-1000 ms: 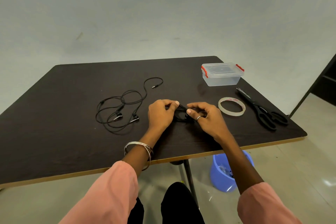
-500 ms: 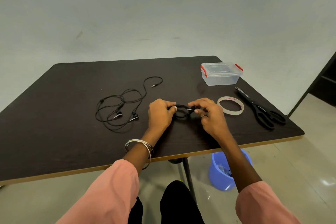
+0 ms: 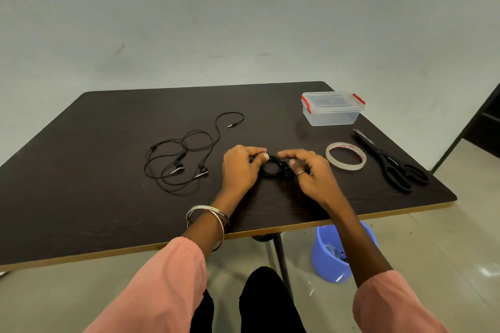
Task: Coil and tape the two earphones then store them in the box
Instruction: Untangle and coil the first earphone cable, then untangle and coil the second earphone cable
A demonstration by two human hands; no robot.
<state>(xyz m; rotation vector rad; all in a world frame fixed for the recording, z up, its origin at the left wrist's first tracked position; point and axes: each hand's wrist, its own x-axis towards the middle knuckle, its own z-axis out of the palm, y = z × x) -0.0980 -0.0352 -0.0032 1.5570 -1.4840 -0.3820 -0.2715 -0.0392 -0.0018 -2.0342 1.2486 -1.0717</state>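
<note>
A black earphone wound into a small coil lies between my hands at the table's middle front. My left hand pinches the coil's left side with thumb and fingers. My right hand is at the coil's right side with its fingers curled over that end; whether they pinch it is unclear. A second black earphone lies loose and uncoiled on the table to the left. A clear tape roll lies flat to the right. The clear box with red clips stands at the back right, lid on.
Black scissors lie right of the tape near the dark table's right edge. A blue bucket stands on the floor under the front right corner. A wall is behind the table.
The coil has been kept between both hands; my right hand's fingers have lifted and spread a little at the coil's right end. The left hand's hold is unchanged.
</note>
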